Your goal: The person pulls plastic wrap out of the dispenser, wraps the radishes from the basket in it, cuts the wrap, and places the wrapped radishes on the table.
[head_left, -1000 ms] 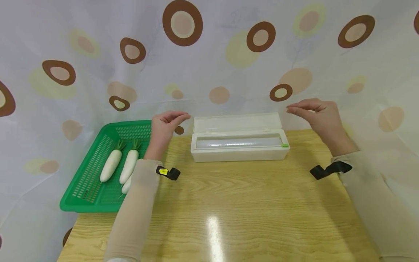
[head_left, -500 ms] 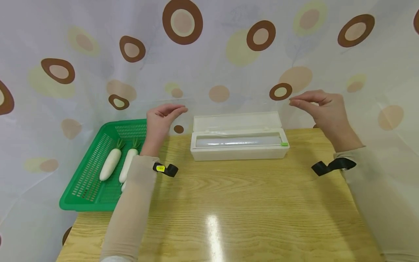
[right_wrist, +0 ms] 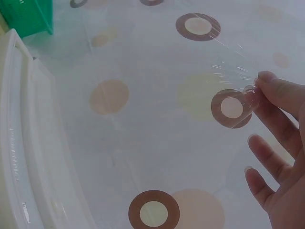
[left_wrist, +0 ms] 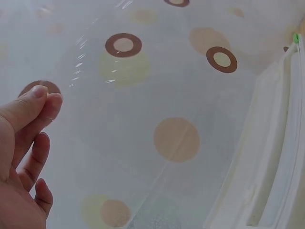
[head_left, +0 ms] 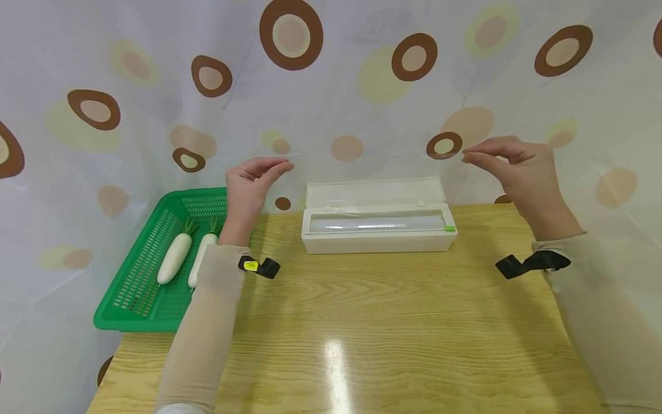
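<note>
A see-through sheet of plastic wrap [right_wrist: 233,74] stretches between my raised hands, shown mostly by its shiny creases. My left hand [head_left: 250,195] pinches one corner between thumb and forefinger, up behind the green basket's right side. Far to the right, my right hand [head_left: 532,181] pinches the other corner; creases fan out from its fingertips in the right wrist view. Between and below the hands, a white wrap dispenser box [head_left: 380,244] stands at the table's back with its lid [head_left: 374,194] raised. Inside lies the roll of plastic wrap [head_left: 380,224]. The sheet's lower edge is hard to make out.
A green plastic basket [head_left: 116,282] sits at the left, holding white radishes [head_left: 174,259] with green stems; my left forearm covers part of it. The wooden table [head_left: 403,322] lies before me. A patterned sheet [head_left: 346,75] hangs behind.
Both hands have risen and spread a little farther apart, the left one shifting left and the right one right, keeping their pinches. Box and basket have stayed put.
</note>
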Demonstrator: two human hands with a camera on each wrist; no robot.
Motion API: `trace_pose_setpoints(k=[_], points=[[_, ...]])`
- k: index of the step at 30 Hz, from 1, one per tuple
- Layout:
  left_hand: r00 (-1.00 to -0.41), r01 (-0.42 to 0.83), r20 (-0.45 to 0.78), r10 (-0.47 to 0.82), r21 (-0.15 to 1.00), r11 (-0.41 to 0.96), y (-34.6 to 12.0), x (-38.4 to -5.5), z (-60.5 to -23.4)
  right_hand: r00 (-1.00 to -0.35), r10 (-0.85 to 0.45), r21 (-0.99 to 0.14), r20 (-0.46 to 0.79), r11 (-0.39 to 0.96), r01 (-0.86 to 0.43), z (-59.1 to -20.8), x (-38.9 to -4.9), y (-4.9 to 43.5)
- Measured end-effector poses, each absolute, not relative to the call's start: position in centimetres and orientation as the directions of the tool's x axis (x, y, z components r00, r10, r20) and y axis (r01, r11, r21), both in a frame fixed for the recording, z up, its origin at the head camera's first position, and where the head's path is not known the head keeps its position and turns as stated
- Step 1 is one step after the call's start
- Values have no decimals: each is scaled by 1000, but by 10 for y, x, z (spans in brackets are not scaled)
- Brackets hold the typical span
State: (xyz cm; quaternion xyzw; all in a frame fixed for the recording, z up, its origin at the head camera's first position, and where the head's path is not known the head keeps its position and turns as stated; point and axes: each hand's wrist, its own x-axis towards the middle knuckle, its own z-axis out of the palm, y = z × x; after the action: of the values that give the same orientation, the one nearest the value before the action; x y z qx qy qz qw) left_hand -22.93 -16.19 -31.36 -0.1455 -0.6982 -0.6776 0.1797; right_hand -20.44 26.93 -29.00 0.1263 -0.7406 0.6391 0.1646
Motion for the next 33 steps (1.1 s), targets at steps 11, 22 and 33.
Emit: trace_pose_setpoints(k=[11,22,33], points=[[-865,496,501,-24,861,112,-168,-204,-316,-923,-18,-920,386,75,-386,-292,-177,271],[-867,493,487,106,869,41,-181,-154,-331,-892,-129,-893,432,79,-444,-304,-132,275],[-813,526,502,296,851,2,-195,-124,-358,-808,-272,-823,522,89,-562,-335,-97,282]])
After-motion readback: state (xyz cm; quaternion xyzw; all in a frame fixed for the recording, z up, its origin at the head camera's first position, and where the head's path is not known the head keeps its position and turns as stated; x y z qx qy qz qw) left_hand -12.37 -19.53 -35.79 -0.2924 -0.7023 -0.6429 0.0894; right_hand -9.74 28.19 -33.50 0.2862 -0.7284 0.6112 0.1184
